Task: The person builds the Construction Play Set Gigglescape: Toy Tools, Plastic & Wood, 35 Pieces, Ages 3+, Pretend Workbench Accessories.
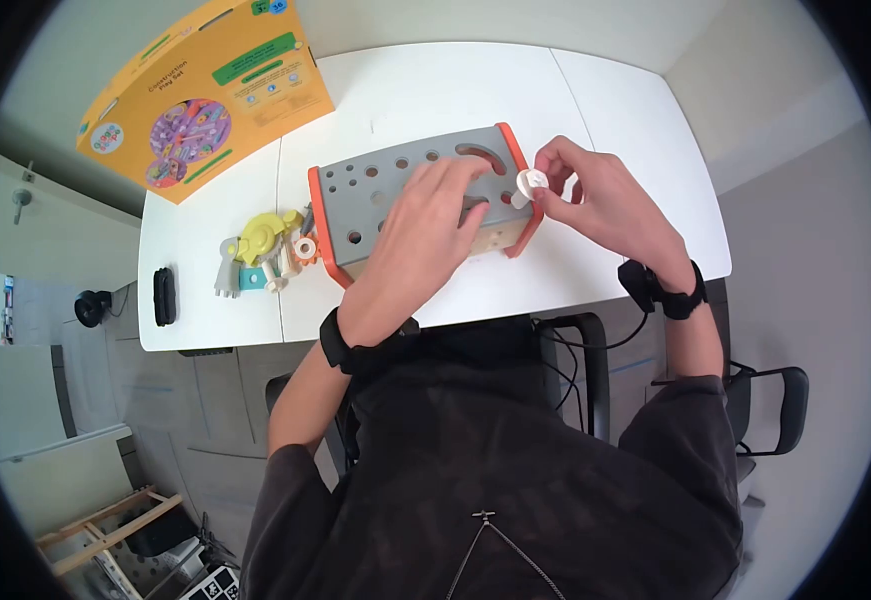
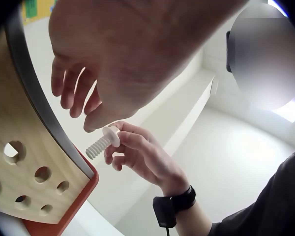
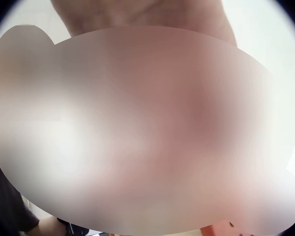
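Note:
My right hand [image 1: 610, 205] pinches a white toy bolt [image 1: 529, 186] by its head, between thumb and fingers, at the right end of the toy workbench [image 1: 340, 218]. In the left wrist view the threaded shank of this bolt [image 2: 99, 147] points down toward the bench corner. The bench has a grey top with round holes, orange ends and a wooden side [image 2: 27, 169] with holes. Above the grey top, my left hand [image 1: 423, 222] is held with loosely bent fingers and nothing in them. The right wrist view is mostly blurred, so the grip is hidden there.
Left of the bench lie several toy parts: a yellow piece [image 1: 260, 238], a teal plate [image 1: 252, 278] and a grey wrench-like piece [image 1: 227, 272]. A black case [image 1: 164, 296] lies near the left edge of the white table [image 1: 210, 325]. A yellow play-set box [image 1: 255, 125] stands at the back left.

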The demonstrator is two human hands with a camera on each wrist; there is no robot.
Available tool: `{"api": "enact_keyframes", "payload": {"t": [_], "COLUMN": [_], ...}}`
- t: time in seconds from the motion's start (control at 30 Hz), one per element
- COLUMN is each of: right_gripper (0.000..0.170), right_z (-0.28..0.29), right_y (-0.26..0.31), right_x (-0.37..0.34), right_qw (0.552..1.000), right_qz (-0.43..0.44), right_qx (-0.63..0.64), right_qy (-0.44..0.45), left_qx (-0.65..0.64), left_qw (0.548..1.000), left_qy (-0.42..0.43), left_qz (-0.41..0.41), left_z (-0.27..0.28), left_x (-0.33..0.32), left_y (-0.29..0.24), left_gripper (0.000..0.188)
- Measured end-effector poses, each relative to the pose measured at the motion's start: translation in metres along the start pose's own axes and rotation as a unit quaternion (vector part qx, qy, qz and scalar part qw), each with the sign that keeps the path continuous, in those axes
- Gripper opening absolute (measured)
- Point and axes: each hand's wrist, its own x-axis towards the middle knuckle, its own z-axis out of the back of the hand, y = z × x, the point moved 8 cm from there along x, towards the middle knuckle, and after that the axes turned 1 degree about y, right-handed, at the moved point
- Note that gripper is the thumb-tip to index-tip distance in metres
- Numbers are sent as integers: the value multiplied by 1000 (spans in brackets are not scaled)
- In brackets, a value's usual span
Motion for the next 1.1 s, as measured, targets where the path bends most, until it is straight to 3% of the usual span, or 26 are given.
{"api": "enact_keyframes", "payload": {"t": [0.13,0.47,0.57,0.67,0.77,0.87,0.97,1.1], "right_gripper": [22,22,25,27,21,12,25,34], "right_z": [-6,-2,6,1,2,2,-1,-16], "right_y": [-8,14,34,37,40,36,32,21], "right_x": [15,22,15,15,22,26,31,38], "right_qw": [999,986,970,956,959,965,963,930], "right_qz": [7,60,171,191,155,173,124,87], "right_qx": [-11,-122,-164,-181,-175,-144,-208,-329], "right_qy": [40,100,63,131,159,134,116,140], "left_qx": [54,54,42,39,35,45,63,56], "left_qw": [998,997,998,998,997,998,998,997], "left_qy": [3,48,40,41,53,32,-1,37], "left_qz": [-37,31,30,30,38,29,8,24], "left_z": [-15,-35,-36,-39,-40,-38,-32,-39], "left_x": [4,29,29,29,28,24,24,27], "left_y": [11,22,23,27,28,27,21,22], "left_gripper": [24,21,21,21,21,22,23,22]}}
